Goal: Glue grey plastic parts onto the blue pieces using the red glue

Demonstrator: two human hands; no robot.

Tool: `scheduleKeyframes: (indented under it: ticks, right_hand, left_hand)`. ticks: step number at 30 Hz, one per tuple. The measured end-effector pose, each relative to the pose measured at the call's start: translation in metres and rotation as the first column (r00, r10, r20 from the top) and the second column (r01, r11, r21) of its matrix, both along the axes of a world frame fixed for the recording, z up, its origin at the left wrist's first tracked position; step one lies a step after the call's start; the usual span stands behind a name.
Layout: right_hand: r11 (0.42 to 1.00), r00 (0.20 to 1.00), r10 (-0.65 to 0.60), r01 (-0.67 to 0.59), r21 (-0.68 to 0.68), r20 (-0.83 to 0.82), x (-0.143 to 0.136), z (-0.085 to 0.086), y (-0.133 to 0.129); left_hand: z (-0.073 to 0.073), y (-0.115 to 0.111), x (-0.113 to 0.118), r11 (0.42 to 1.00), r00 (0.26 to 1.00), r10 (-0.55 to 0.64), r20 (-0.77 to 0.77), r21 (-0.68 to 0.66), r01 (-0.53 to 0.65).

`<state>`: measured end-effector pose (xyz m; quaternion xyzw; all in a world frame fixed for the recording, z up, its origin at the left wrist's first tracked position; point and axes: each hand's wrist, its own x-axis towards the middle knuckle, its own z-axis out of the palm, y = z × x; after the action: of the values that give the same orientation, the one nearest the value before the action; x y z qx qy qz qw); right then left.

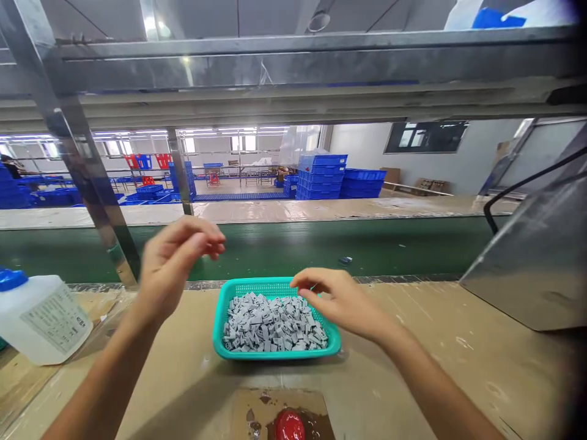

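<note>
A teal mesh basket sits at the centre of the counter, heaped with small grey plastic parts. The right hand hovers over the basket's 2 o'clock corner, fingers bunched together with thumb and forefinger pinched at the tips just above the pile; whether a part sits between them cannot be told. The left hand is raised clear of the counter at about 10 o'clock from the basket, blurred, its fingers curled loosely inward with thumb and fingertips close together; nothing can be made out in its grip.

At 9 o'clock from the basket, well apart, a white plastic jug with a blue cap and a printed label lies tilted on the counter's left edge. At 6 o'clock, near the bottom border, a red rounded object rests on a stained brown cardboard square. At 3 o'clock a slanted grey metal housing stands on the counter. Beyond the basket, at 12 o'clock, runs a green conveyor belt carrying one small blue-grey piece. Stacks of blue crates fill the hall behind.
</note>
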<state>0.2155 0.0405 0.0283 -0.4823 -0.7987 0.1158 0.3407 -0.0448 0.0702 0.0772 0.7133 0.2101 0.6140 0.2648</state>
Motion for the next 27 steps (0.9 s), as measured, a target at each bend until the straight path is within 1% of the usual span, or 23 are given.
scheduleKeyframes:
  ticks: [1, 2, 3, 4, 5, 7, 9, 11, 13, 14, 15, 17, 19, 21, 22, 24, 26, 27]
  right_hand:
    - [0.999, 0.979, -0.042, 0.040, 0.014, 0.201, 0.001, -0.009, 0.006]
    - [0.999, 0.965, -0.046, 0.047, 0.003, 0.257, 0.001, -0.019, 0.011]
    - [0.999, 0.955, -0.033, 0.038, -0.012, 0.293, 0.002, -0.029, 0.015]
    - [0.999, 0.947, -0.033, 0.040, -0.015, 0.319, 0.002, -0.037, 0.018]
    - [0.999, 0.946, -0.029, 0.039, -0.023, 0.321, 0.003, -0.044, 0.020]
    - [0.998, 0.939, -0.037, 0.049, -0.027, 0.342, 0.003, -0.052, 0.022]
    - [0.997, 0.931, -0.050, 0.066, -0.032, 0.360, 0.003, -0.054, 0.022]
    - [0.996, 0.927, -0.065, 0.084, -0.036, 0.370, 0.003, -0.054, 0.022]
    - [0.994, 0.925, -0.081, 0.100, -0.034, 0.371, 0.002, -0.054, 0.022]
    - [0.994, 0.928, -0.085, 0.104, -0.034, 0.364, 0.002, -0.053, 0.022]
    - [0.994, 0.933, -0.086, 0.104, -0.034, 0.348, 0.002, -0.052, 0.021]
    - [0.994, 0.957, -0.087, 0.103, -0.044, 0.275, 0.000, -0.050, 0.019]
    - [0.991, 0.989, -0.083, 0.095, -0.095, 0.123, -0.004, -0.045, 0.015]
    - [0.977, 0.991, -0.082, 0.059, -0.203, -0.110, -0.012, -0.039, 0.011]
    - [0.964, 0.968, -0.093, 0.029, -0.265, -0.232, -0.016, -0.036, 0.009]
    - [0.928, 0.890, -0.149, -0.025, -0.372, -0.430, -0.024, -0.032, 0.005]
    - [0.899, 0.800, -0.230, -0.043, -0.435, -0.554, -0.031, -0.029, 0.002]
    - [0.893, 0.758, -0.263, -0.042, -0.447, -0.597, -0.033, -0.028, 0.000]
  left_hand:
    - [-0.008, 0.012, 0.008, 0.999, 0.990, 0.002, -0.141, -0.053, -0.010]
    - [-0.018, 0.023, 0.016, 0.994, 0.951, 0.017, -0.308, -0.101, -0.051]
    - [-0.029, 0.034, 0.024, 0.990, 0.892, 0.027, -0.451, -0.113, -0.087]
    - [-0.040, 0.042, 0.031, 0.988, 0.830, 0.014, -0.558, -0.119, -0.096]
    - [-0.052, 0.048, 0.037, 0.988, 0.778, -0.002, -0.629, -0.121, -0.095]
    - [-0.071, 0.053, 0.049, 0.991, 0.718, -0.047, -0.694, -0.122, -0.053]
    - [-0.085, 0.052, 0.058, 0.994, 0.678, -0.070, -0.732, -0.108, -0.014]
    - [-0.093, 0.049, 0.064, 0.997, 0.615, -0.080, -0.784, -0.073, 0.036]
    - [-0.097, 0.048, 0.066, 0.996, 0.566, -0.087, -0.820, -0.050, 0.080]
    - [-0.097, 0.048, 0.067, 0.995, 0.561, -0.086, -0.823, -0.042, 0.091]
    - [-0.097, 0.047, 0.067, 0.995, 0.575, -0.085, -0.814, -0.038, 0.093]
    - [-0.094, 0.046, 0.068, 0.995, 0.641, -0.100, -0.761, -0.068, 0.074]
    - [-0.089, 0.040, 0.070, 0.985, 0.712, -0.158, -0.684, -0.160, 0.065]
    - [-0.083, 0.032, 0.073, 0.950, 0.759, -0.269, -0.593, -0.292, 0.109]
    - [-0.080, 0.028, 0.075, 0.923, 0.774, -0.328, -0.542, -0.357, 0.141]
    - [-0.077, 0.022, 0.078, 0.855, 0.801, -0.424, -0.422, -0.478, 0.201]
    - [-0.076, 0.020, 0.079, 0.785, 0.830, -0.470, -0.302, -0.572, 0.236]
    - [-0.077, 0.020, 0.080, 0.760, 0.839, -0.479, -0.259, -0.601, 0.249]
